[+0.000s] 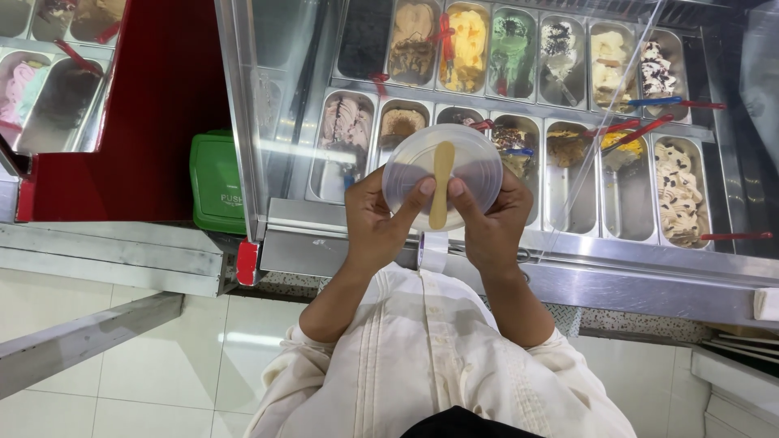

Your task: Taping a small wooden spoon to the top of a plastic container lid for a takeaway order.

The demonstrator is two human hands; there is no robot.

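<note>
Both my hands hold a round clear plastic container with a lid [442,174] in front of my chest, above an ice cream display freezer. My left hand [381,219] grips its left side and my right hand [491,223] grips its right side. Both thumbs press a flat wooden spoon [441,185] that lies upright across the lid's middle. I cannot tell what the container holds through the cloudy plastic.
The glass-topped freezer [268,122] holds several steel tubs of ice cream [466,45] with red and blue scoops [641,130]. A green bin [215,182] stands to its left by a red wall. A second freezer [40,89] sits far left. White floor tiles lie below.
</note>
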